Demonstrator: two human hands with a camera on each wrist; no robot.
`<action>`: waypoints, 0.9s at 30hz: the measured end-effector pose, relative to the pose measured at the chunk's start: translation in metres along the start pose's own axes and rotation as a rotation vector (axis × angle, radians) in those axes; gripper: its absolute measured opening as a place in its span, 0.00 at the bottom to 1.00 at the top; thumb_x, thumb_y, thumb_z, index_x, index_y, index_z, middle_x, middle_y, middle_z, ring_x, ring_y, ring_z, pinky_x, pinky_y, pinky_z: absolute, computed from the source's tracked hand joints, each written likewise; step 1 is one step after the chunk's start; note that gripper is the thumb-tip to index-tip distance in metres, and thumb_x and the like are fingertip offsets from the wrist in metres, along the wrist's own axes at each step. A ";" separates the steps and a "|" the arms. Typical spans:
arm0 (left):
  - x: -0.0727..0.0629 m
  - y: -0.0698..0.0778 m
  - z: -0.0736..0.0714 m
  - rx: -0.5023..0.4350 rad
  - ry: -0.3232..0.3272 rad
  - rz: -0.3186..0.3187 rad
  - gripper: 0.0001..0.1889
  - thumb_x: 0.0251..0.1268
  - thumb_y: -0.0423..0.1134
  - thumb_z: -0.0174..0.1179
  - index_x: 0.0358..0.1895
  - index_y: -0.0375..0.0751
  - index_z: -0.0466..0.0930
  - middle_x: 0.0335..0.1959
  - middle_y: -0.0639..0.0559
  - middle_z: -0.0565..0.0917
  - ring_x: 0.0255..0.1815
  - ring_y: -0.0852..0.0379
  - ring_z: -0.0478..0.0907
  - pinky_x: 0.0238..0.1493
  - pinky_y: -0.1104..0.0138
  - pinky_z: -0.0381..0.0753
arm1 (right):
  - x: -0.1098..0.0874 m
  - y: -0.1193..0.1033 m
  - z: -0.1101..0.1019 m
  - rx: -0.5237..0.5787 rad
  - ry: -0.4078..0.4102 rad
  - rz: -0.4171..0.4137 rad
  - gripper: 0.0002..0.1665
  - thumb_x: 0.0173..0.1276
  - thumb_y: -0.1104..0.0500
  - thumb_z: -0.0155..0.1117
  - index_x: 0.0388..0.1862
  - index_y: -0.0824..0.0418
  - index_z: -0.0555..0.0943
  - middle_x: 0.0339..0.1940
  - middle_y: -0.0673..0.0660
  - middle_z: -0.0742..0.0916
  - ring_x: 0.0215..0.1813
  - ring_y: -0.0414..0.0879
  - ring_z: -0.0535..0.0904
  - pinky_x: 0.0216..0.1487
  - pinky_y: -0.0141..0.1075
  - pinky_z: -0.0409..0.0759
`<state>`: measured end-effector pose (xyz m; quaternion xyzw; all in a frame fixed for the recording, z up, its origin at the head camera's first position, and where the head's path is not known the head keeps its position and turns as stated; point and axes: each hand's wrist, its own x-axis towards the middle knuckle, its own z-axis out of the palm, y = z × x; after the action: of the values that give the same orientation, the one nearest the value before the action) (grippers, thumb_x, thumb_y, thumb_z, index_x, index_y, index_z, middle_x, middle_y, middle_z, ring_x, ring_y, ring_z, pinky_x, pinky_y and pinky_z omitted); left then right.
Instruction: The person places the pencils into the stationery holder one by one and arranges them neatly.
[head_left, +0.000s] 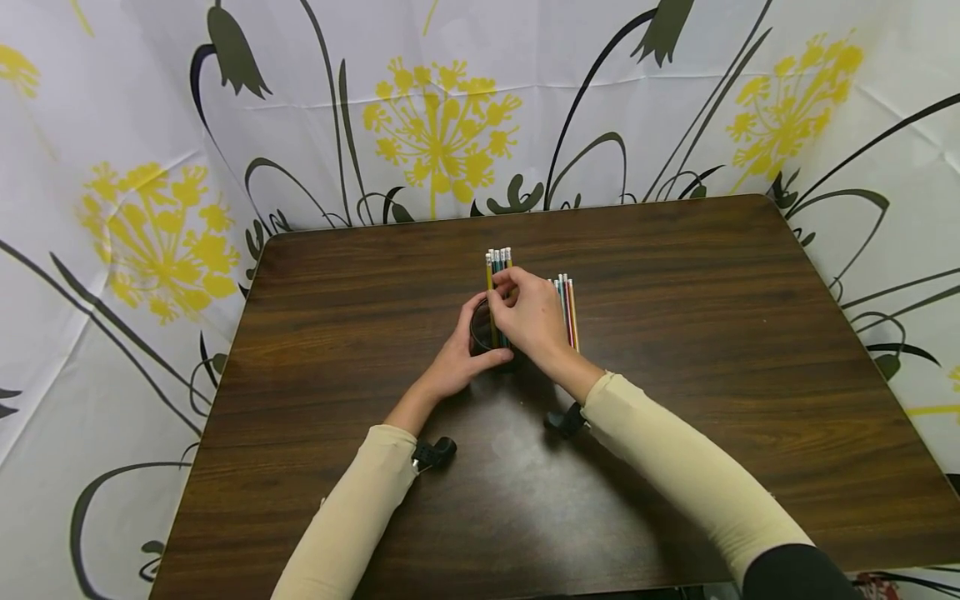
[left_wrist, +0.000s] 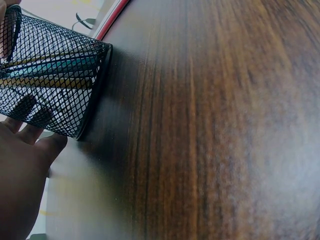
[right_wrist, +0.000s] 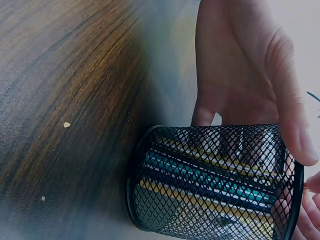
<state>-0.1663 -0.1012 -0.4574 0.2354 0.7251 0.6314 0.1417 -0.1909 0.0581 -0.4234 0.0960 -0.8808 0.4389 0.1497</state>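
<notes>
A black wire-mesh pencil cup (head_left: 476,332) stands upright near the middle of the table. My left hand (head_left: 456,357) holds it around the side, thumb toward me; the right wrist view shows that hand (right_wrist: 240,65) against the mesh (right_wrist: 210,180). Several eraser-topped pencils (head_left: 498,257), yellow and teal among them, stand in the cup, and their lower ends show through the mesh (left_wrist: 55,75) in the left wrist view. Over the rim, my right hand (head_left: 532,315) pinches a pencil at this group with thumb and fingers. Its palm side and exact grip are partly hidden.
More pencils (head_left: 572,312) in a row appear just right of my right hand, partly hidden behind it. The brown wood-grain table (head_left: 360,317) extends to all sides. Behind it hangs a white curtain (head_left: 300,100) with yellow and grey flowers. Small pale specks (right_wrist: 67,124) dot the tabletop.
</notes>
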 end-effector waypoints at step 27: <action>-0.002 0.009 0.001 0.131 0.023 -0.052 0.44 0.66 0.35 0.63 0.77 0.47 0.42 0.76 0.46 0.56 0.75 0.51 0.54 0.71 0.47 0.52 | 0.005 0.000 0.005 -0.105 0.062 -0.057 0.06 0.63 0.60 0.68 0.37 0.60 0.86 0.24 0.50 0.86 0.25 0.42 0.79 0.27 0.36 0.76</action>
<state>-0.1623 -0.1004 -0.4493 0.2178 0.7724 0.5813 0.1341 -0.1966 0.0537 -0.4241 0.0992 -0.8943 0.3906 0.1943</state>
